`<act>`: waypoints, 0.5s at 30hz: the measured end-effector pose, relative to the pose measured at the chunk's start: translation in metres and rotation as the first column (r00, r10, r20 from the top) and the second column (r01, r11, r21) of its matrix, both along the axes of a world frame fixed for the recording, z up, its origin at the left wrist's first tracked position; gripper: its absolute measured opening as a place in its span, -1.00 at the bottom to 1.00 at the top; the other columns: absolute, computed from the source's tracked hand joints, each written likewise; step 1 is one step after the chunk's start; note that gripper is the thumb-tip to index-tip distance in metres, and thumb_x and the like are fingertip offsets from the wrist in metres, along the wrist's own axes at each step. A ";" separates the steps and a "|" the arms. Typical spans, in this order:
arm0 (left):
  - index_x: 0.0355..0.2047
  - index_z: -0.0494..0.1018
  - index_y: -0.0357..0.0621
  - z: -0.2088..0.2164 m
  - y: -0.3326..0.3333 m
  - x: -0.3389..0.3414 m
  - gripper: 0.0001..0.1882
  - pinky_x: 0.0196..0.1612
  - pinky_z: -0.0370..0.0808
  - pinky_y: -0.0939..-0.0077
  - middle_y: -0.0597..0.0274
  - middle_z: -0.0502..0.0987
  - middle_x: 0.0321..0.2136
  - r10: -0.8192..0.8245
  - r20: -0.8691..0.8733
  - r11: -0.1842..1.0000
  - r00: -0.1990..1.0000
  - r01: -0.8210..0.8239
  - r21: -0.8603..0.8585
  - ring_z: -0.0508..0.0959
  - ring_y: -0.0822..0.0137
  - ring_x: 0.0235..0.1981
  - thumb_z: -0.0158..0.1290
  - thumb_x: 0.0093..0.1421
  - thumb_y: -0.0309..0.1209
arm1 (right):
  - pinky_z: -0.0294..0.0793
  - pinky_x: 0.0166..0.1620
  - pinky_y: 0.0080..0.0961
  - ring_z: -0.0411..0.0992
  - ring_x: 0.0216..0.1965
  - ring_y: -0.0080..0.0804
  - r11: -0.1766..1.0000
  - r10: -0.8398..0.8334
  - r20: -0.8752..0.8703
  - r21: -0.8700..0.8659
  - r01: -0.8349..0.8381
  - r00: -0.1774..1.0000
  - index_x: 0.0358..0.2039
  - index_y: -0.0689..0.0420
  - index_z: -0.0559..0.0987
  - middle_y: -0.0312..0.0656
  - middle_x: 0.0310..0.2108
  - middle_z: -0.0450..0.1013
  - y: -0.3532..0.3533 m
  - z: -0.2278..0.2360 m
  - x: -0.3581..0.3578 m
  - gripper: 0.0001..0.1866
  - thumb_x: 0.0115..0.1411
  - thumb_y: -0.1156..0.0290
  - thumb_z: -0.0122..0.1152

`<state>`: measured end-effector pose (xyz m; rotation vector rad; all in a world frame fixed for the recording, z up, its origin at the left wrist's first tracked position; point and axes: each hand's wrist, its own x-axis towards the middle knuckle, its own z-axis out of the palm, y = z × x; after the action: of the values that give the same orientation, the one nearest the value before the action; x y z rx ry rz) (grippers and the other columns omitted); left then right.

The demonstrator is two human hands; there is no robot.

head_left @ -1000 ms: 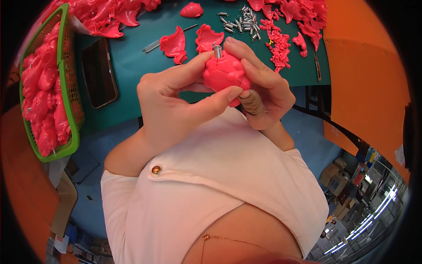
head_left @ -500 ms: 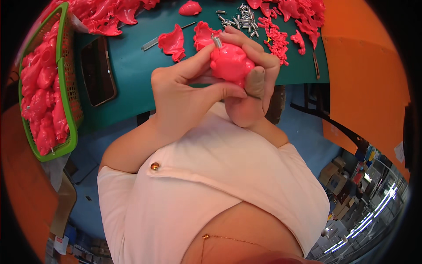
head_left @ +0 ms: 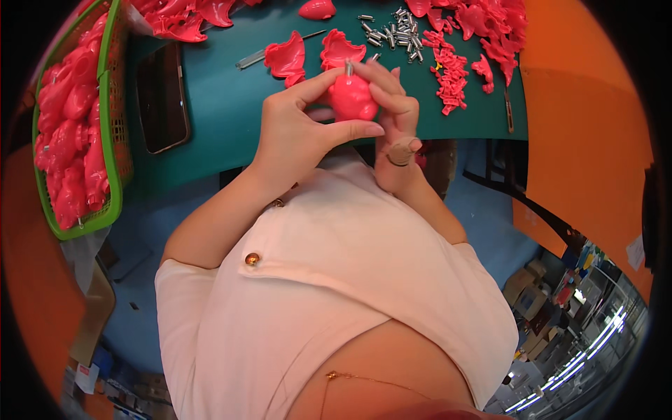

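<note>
A glossy pink plastic figure part (head_left: 352, 99), rounded in shape, is held between both hands above the table's near edge. A small metal spring (head_left: 348, 68) stands up from its top. My left hand (head_left: 297, 129) grips it from the left, with the thumb along its lower side. My right hand (head_left: 399, 112) curls round its right side, fingertips near the spring; its thumb wears a tan finger cover (head_left: 402, 151). Just beyond the hands lie two hollow pink shell pieces, one on the left (head_left: 286, 57) and one on the right (head_left: 341, 49).
Loose springs (head_left: 399, 31) and small pink parts (head_left: 448, 73) lie at the far right, near a pink heap (head_left: 490, 28). A green basket (head_left: 112, 84) of pink figures stands left, beside a phone (head_left: 162, 98). A screwdriver-like tool (head_left: 250, 59) and a knife (head_left: 509, 112) also lie there.
Both hands have shifted slightly with the pink part and turned it, so the spring now points straight up. My right thumb has come away from the part's front and lies lower.
</note>
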<state>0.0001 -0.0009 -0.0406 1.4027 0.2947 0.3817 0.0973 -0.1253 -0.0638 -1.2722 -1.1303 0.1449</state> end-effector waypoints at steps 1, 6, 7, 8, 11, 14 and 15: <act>-0.02 0.38 -0.33 -0.007 0.001 -0.002 -0.35 -0.11 0.51 0.50 0.13 0.49 -0.11 0.011 -0.004 1.000 1.000 -0.011 0.029 0.53 0.37 -0.17 0.33 -0.18 -0.50 | -0.05 0.23 -0.10 0.15 0.18 -0.10 0.994 0.065 -0.042 -0.088 -0.068 0.997 -0.02 0.15 0.29 0.06 0.15 0.19 -0.013 0.000 0.010 -0.47 0.31 -0.05 -0.32; -0.07 0.42 -0.26 -0.031 0.008 -0.015 -0.39 -0.13 0.50 0.43 0.05 0.43 -0.03 -0.041 0.100 0.834 0.994 -0.021 0.551 0.53 0.15 -0.16 0.30 -0.23 -0.52 | 0.29 0.08 -0.38 0.33 0.05 -0.17 0.892 0.142 0.020 -0.436 -0.119 0.990 -0.03 0.28 0.44 -0.03 -0.03 0.40 -0.013 0.022 0.010 -0.46 -0.05 0.39 0.36; -0.09 0.44 -0.25 -0.033 0.011 -0.017 -0.40 -0.14 0.49 0.42 0.02 0.41 -0.01 -0.053 0.157 0.726 0.986 -0.070 0.684 0.51 0.08 -0.14 0.29 -0.25 -0.52 | 0.29 0.08 -0.38 0.33 0.05 -0.17 0.891 0.143 0.014 -0.438 -0.122 0.990 -0.03 0.28 0.44 -0.03 -0.03 0.40 -0.013 0.019 0.007 -0.46 -0.05 0.39 0.36; -0.09 0.44 -0.25 -0.033 0.011 -0.019 -0.40 -0.14 0.49 0.42 0.02 0.41 -0.01 -0.052 0.151 0.729 0.987 -0.066 0.682 0.51 0.08 -0.14 0.29 -0.25 -0.52 | 0.33 0.04 -0.41 0.36 0.00 -0.19 0.895 0.121 0.082 -0.439 -0.073 0.989 -0.05 0.27 0.46 -0.03 -0.03 0.40 -0.014 0.018 0.004 -0.46 -0.07 0.38 0.37; -0.07 0.43 -0.22 -0.034 0.009 -0.027 -0.39 -0.15 0.49 0.42 0.00 0.43 -0.02 -0.057 0.161 0.672 0.985 -0.082 0.736 0.52 0.08 -0.12 0.27 -0.24 -0.50 | 0.38 -0.04 -0.46 0.40 -0.07 -0.22 0.909 0.082 0.143 -0.416 -0.015 0.986 -0.06 0.25 0.48 -0.02 -0.04 0.40 -0.010 0.018 -0.008 -0.46 -0.10 0.39 0.40; -0.05 0.43 -0.21 -0.040 0.001 -0.030 -0.39 -0.15 0.49 0.40 0.01 0.46 -0.06 0.025 0.237 0.778 0.971 -0.167 0.605 0.53 0.07 -0.13 0.25 -0.22 -0.50 | 0.40 -0.09 -0.48 0.41 -0.13 -0.29 0.926 0.022 0.092 -0.378 0.014 0.995 -0.10 0.25 0.50 -0.03 -0.10 0.42 -0.008 0.012 -0.015 -0.49 -0.10 0.41 0.42; -0.06 0.43 -0.23 -0.038 -0.001 -0.029 -0.41 -0.16 0.50 0.40 -0.01 0.48 -0.08 0.041 0.221 0.785 0.974 -0.168 0.596 0.54 0.07 -0.15 0.23 -0.22 -0.52 | 0.41 -0.11 -0.48 0.41 -0.16 -0.33 0.931 -0.021 0.047 -0.363 0.037 0.999 -0.13 0.25 0.51 -0.03 -0.13 0.42 -0.008 0.008 -0.017 -0.52 -0.10 0.42 0.42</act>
<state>-0.0290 -0.0023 -0.0788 1.9769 0.0799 0.7540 0.0802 -0.1335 -0.0557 -1.6273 -1.1541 0.3186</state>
